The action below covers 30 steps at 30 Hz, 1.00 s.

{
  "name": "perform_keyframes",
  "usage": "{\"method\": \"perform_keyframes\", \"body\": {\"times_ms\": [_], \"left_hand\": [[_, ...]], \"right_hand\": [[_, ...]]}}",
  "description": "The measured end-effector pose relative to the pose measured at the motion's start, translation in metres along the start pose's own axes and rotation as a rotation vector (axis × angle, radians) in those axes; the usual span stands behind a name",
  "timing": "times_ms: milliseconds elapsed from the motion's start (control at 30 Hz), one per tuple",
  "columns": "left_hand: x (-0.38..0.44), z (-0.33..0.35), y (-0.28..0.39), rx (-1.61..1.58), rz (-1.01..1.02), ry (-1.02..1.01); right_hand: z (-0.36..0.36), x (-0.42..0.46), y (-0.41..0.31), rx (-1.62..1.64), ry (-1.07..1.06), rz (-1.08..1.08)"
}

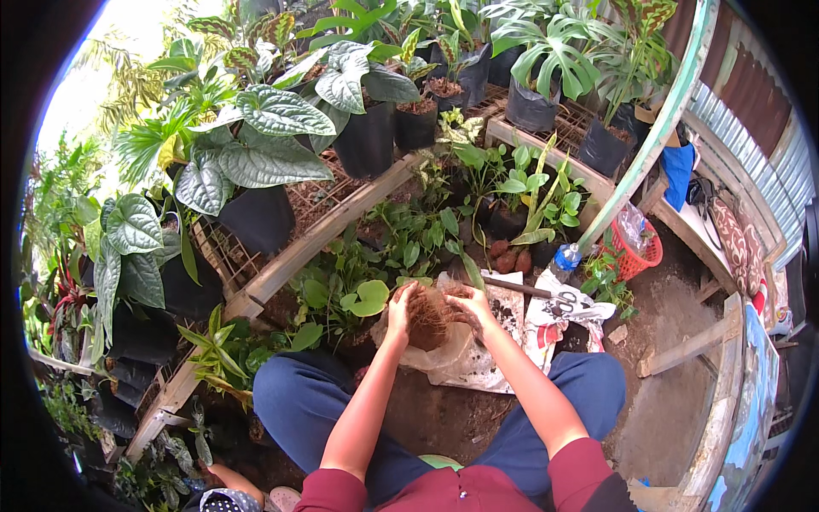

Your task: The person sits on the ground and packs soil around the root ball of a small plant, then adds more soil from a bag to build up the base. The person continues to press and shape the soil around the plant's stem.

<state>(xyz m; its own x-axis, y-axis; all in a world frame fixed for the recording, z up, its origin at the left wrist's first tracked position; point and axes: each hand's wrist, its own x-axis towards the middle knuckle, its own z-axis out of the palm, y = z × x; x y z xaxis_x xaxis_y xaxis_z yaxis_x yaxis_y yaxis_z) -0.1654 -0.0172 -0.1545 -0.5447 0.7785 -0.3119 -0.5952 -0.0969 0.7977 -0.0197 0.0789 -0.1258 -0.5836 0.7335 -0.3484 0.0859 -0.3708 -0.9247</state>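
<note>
My left hand (401, 312) and my right hand (471, 308) are raised in front of me, one on each side of a loose clump of brown fibre (430, 315) that looks like coconut coir. The fingers of both hands curl against the clump and are dusted with brown bits. Directly below is a pale, translucent plastic bag or basin (453, 342) with brown material inside. It rests at the left edge of a white woven sack (496, 374), which is spotted with dark soil. A dark rod-like handle (517, 286) lies across the sack's far end.
A water bottle (564, 261) and a red plastic basket (636, 253) stand to the right. Reddish-brown husk-like lumps (512, 256) lie ahead. Wood-framed mesh benches (345, 208) hold potted plants at left and back. Another person's arm (238, 481) shows at lower left.
</note>
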Motion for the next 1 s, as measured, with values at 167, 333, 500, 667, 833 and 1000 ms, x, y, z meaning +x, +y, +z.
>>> {"method": "perform_keyframes", "body": {"times_ms": [167, 333, 500, 667, 833, 1000], "left_hand": [[-0.016, 0.012, 0.002, 0.230, -0.040, -0.027], [-0.015, 0.008, -0.007, 0.454, 0.190, -0.036], [0.008, -0.016, -0.026, 0.314, -0.167, 0.234], [-0.011, 0.002, -0.014, -0.385, -0.593, 0.036], [-0.008, -0.012, 0.003, -0.701, -0.407, -0.498], [-0.005, -0.010, 0.005, -0.566, -0.213, -0.407]], "right_hand": [[-0.001, -0.003, -0.001, 0.200, 0.034, 0.027], [0.001, -0.003, -0.002, 0.067, 0.008, 0.102], [0.010, 0.004, 0.002, -0.113, 0.193, -0.386], [0.022, -0.013, -0.003, -0.514, 0.299, -0.659], [0.020, -0.027, -0.012, -1.010, -0.053, -0.834], [0.008, -0.022, -0.013, -0.404, -0.279, -0.670]]}}
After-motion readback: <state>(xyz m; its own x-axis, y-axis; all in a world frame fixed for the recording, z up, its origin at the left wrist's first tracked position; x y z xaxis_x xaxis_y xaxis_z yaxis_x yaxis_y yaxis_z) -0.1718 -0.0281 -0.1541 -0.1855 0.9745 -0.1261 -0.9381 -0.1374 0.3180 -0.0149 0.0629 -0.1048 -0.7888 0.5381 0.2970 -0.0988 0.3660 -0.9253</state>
